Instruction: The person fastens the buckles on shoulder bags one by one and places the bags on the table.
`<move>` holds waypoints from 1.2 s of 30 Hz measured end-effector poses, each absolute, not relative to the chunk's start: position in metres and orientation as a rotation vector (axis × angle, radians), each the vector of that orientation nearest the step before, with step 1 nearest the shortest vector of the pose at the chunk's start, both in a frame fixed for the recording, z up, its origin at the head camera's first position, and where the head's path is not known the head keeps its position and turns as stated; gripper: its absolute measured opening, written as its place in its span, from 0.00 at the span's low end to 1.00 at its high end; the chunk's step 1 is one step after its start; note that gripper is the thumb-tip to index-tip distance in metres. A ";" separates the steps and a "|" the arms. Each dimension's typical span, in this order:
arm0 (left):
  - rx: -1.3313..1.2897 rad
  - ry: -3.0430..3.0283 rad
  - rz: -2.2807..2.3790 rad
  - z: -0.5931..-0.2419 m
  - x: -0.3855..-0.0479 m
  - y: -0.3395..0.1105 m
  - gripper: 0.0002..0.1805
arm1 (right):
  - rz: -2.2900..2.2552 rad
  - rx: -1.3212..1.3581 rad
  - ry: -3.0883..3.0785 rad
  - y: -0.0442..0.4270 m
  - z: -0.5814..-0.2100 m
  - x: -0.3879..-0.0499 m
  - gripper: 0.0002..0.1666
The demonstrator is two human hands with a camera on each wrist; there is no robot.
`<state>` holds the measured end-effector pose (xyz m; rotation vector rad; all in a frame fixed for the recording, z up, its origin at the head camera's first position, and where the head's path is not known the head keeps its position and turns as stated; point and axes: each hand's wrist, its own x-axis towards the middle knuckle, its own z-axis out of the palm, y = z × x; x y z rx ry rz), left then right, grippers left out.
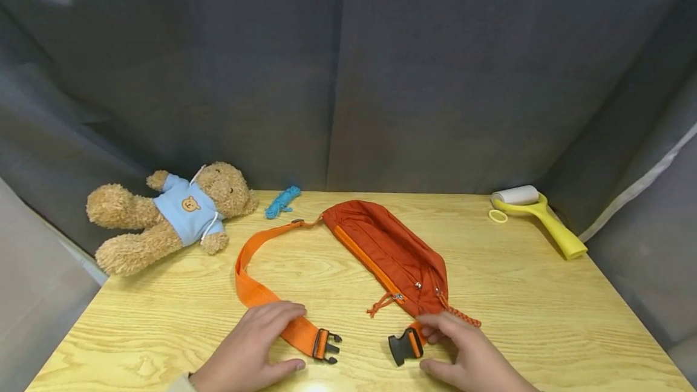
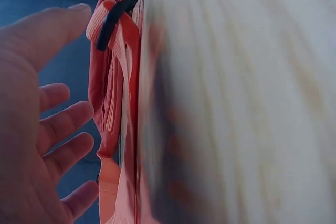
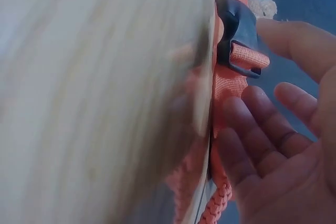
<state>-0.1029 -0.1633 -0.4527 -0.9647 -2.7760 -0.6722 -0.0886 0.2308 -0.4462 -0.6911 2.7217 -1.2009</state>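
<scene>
Head view: left hand (image 1: 253,346) and right hand (image 1: 463,349) relaxed beside an unfastened bag (image 1: 392,253)

Left fingers: loosely bent, thumb parted widely from them, holding nothing. The hand lies over the strap (image 1: 251,288), just beside the prongs (image 1: 327,346); contact with the strap cannot be confirmed. The left wrist view shows the fingers spread.

Right fingers: loosely bent, thumb apart, no grip observed. They lie just beside the socket (image 1: 402,348), overlapping its short strap in the right wrist view; whether they touch it cannot be told.

Prongs and socket sit apart between the hands, facing each other. The bag, red with an orange zip (image 1: 363,254), lies slantwise on the table (image 1: 544,307) beyond them. From its far end the strap curves round by the left. A braided pull (image 1: 464,317) lies at its near corner, near the right hand.

Farther out, at left: a bear (image 1: 190,216) in a blue top, lying down, with a bundled blue cord (image 1: 282,202) near its head. Far right: a roller (image 1: 555,228) with yellow handle, a ring (image 1: 498,222) just beside it. Dark cloth (image 1: 435,77) hangs behind.
</scene>
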 end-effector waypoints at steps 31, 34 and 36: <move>-1.072 -2.896 -0.750 -0.457 -0.108 -0.135 0.35 | -1.037 -0.615 2.720 0.211 -0.449 -0.098 0.28; -1.081 -2.907 -0.776 -0.457 -0.108 -0.133 0.35 | -1.005 -0.609 2.700 0.209 -0.448 -0.100 0.27; -1.085 -2.913 -0.787 -0.457 -0.109 -0.133 0.35 | -0.989 -0.610 2.692 0.208 -0.448 -0.101 0.28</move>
